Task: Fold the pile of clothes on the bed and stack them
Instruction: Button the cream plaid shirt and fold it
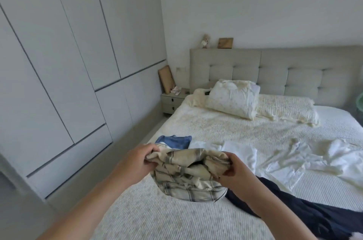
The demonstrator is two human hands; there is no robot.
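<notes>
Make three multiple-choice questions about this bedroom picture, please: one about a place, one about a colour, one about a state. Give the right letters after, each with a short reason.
1. Where does the blue garment lie?
A. on the pillow
B. on the bed beyond the left hand
C. on the nightstand

2. What colour is the garment beside the right forearm?
A. red
B. dark navy
C. yellow

3. What is the state of the plaid garment?
A. held bunched in both hands
B. folded flat on a stack
C. hanging on the wardrobe

Answers:
1 B: the blue garment lies on the bed, just past the left hand.
2 B: the dark garment next to the right forearm is navy.
3 A: the left hand and the right hand each have a grip on the plaid garment, which is crumpled between them.
</notes>
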